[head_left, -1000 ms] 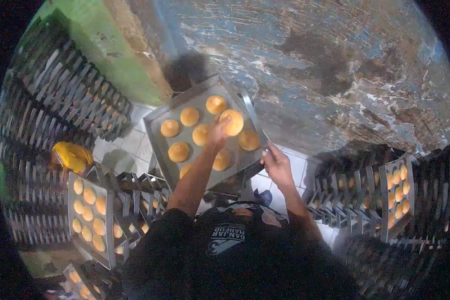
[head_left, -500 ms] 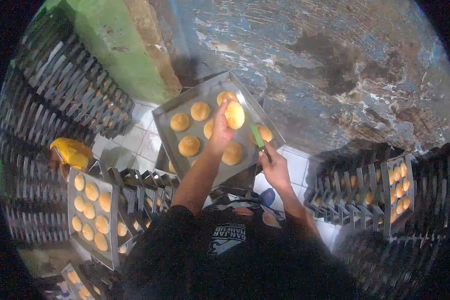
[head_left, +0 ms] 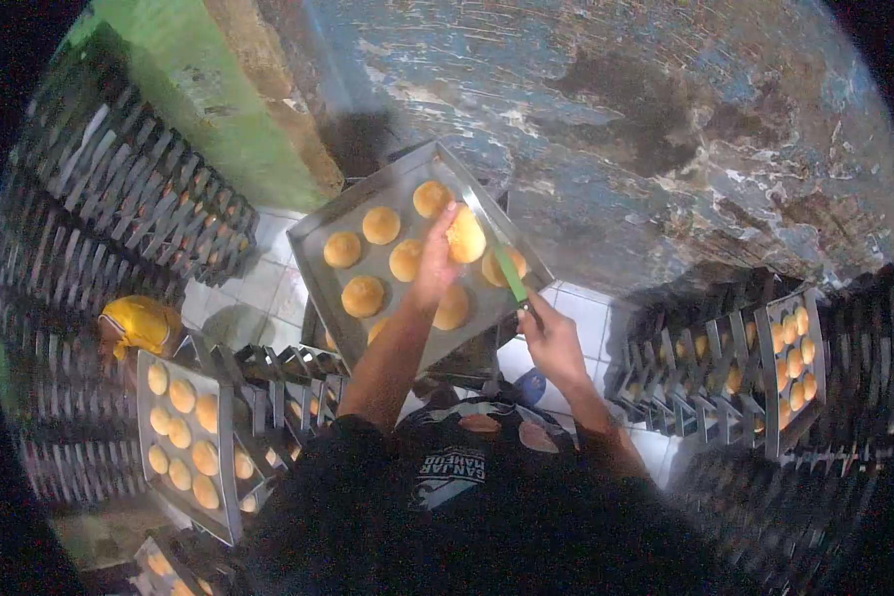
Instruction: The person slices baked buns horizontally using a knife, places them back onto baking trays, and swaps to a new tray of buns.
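Well, at the centre of the frame the left hand [head_left: 439, 260] holds a round, pale-yellow bun [head_left: 467, 238], fingers curled beneath and thumb against its side. Just right of it, the right hand [head_left: 556, 343] is wrapped around the handle of a green-bladed knife [head_left: 510, 273]; the tip lies very close to the bun, though I can't quite tell whether they touch. Both sit over a square grey metal tray [head_left: 326, 283] of golden-brown buns [head_left: 363, 296], its right corner near the right hand. White tiled floor [head_left: 591, 323] opens beyond that corner; grey metal tray stacks [head_left: 230, 457] hem in both sides, and a peeling blue-grey wall [head_left: 606, 209] fills the upper right.
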`<state>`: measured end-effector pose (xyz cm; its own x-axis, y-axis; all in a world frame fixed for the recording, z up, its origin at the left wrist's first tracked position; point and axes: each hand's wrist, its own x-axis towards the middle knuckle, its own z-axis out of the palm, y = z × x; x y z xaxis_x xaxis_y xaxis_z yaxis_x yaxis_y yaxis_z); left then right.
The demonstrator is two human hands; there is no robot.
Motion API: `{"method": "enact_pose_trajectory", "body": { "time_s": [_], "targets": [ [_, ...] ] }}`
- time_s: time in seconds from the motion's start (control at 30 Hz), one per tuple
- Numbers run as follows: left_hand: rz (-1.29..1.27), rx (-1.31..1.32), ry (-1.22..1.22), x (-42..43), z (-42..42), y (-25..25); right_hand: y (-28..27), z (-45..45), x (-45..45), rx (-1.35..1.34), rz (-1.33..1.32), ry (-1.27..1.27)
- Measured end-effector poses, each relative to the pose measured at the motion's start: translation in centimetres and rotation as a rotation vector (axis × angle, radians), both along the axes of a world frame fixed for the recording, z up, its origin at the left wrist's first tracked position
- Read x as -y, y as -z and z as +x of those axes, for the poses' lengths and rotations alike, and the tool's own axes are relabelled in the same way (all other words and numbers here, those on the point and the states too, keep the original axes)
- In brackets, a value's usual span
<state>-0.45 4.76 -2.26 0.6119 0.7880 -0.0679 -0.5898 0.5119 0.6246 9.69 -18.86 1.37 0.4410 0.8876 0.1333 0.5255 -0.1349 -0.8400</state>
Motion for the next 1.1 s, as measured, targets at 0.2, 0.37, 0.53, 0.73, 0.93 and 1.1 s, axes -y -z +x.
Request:
{"method": "enact_pose_trajectory", "body": {
  "time_s": [0.2,0.37,0.53,0.73,0.93,1.1],
  "targets": [
    [0.094,-0.125,-0.046,2.8,2.6,0.8,-2.5,2.6,-2.5,0.004,-0.037,-0.019],
    [0.142,-0.116,-0.042,0.0,0.5,1.0,-0.4,3.6,0.0,-0.007,-0.043,-0.113],
    [0.289,-0.237,-0.036,3.8,2.5,-0.3,-1.9,4.8,-2.6,-0.064,-0.017,-0.135],
    [0.27,-0.363,-0.06,1.9,-0.3,-2.6,-2.4,5.1,0.4,-0.143,-0.104,-0.194],
    [0.389,-0.42,0.028,3.8,1.5,-0.8,-1.7,5.4,-3.8,-0.035,-0.035,-0.251],
    [0.266,-0.395,0.041,1.4,-1.4,-1.6,-1.1,5.7,0.3,-0.101,-0.12,-0.283]
  ]
}}
